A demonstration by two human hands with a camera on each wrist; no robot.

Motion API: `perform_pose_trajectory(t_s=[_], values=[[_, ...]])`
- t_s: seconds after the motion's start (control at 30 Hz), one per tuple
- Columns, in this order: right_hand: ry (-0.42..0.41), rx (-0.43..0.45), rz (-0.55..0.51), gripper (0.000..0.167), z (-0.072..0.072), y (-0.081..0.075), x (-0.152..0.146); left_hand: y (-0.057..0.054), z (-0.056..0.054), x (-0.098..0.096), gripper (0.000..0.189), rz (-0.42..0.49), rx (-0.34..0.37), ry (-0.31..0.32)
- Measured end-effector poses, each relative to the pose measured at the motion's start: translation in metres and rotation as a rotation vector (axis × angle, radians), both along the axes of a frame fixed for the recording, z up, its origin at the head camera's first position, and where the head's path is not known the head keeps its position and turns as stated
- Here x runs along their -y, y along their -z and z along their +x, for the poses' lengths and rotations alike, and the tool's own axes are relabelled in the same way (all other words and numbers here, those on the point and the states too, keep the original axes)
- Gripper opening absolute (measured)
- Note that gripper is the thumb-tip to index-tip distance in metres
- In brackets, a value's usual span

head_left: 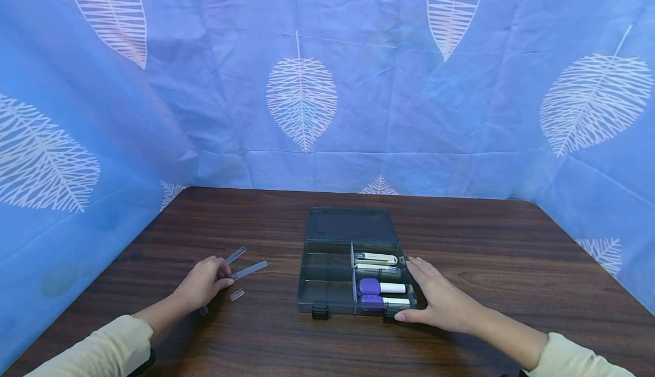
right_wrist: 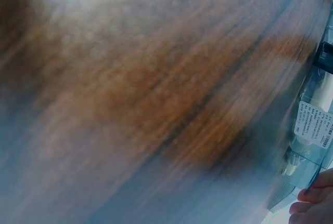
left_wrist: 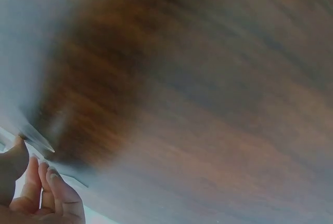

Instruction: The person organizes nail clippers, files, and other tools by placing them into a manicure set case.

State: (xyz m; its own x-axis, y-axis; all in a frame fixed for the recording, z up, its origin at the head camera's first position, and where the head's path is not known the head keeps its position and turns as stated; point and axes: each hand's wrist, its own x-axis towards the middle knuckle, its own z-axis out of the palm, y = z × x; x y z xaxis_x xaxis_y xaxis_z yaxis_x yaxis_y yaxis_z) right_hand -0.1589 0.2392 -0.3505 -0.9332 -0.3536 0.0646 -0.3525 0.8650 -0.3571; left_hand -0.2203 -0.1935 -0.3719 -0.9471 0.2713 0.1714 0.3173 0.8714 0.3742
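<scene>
Between the thumb and fingers of my left hand (head_left: 203,280) is a clear plastic strip (head_left: 252,269), pinched low over the table. Other clear pieces lie about that hand: a strip (head_left: 236,254) behind it, a short piece (head_left: 237,295) in front, and one partly covered by the wrist. A dark translucent storage box (head_left: 327,293) stands open at mid-table, its lid (head_left: 353,224) tipped back. My right hand (head_left: 444,302) holds the box's right side, thumb at the front corner and fingers along the edge. In the right wrist view, fingertips (right_wrist: 308,197) meet the box wall.
Right-hand compartments hold two pale-handled tools (head_left: 376,259), which look like nail clippers, and two purple-and-white items (head_left: 369,286). A latch (head_left: 320,310) sticks out in front. The dark wooden table (head_left: 266,343) ends at a blue leaf-patterned cloth (head_left: 230,110).
</scene>
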Motion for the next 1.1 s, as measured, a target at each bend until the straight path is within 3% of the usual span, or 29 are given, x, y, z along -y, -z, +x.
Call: perform_pose_trajectory(t_s=[0.47,0.77,0.93,1.1], values=[[-0.002,0.012,-0.007,0.107,0.0000,-0.0005,-0.0006,-0.0030,0.0015,0.0003,0.010,-0.034,0.035,-0.030],[-0.007,0.012,-0.003,0.108,-0.0010,-0.0002,-0.0014,-0.0068,0.0021,-0.0017,0.005,-0.004,-0.042,0.048],[-0.004,0.013,-0.001,0.108,-0.0011,0.0006,-0.0015,-0.0077,0.0006,-0.0037,0.006,0.011,-0.048,0.057],[0.005,0.016,0.007,0.109,-0.0013,-0.0006,-0.0009,-0.0088,-0.0007,-0.0043,0.005,0.042,-0.105,0.084]])
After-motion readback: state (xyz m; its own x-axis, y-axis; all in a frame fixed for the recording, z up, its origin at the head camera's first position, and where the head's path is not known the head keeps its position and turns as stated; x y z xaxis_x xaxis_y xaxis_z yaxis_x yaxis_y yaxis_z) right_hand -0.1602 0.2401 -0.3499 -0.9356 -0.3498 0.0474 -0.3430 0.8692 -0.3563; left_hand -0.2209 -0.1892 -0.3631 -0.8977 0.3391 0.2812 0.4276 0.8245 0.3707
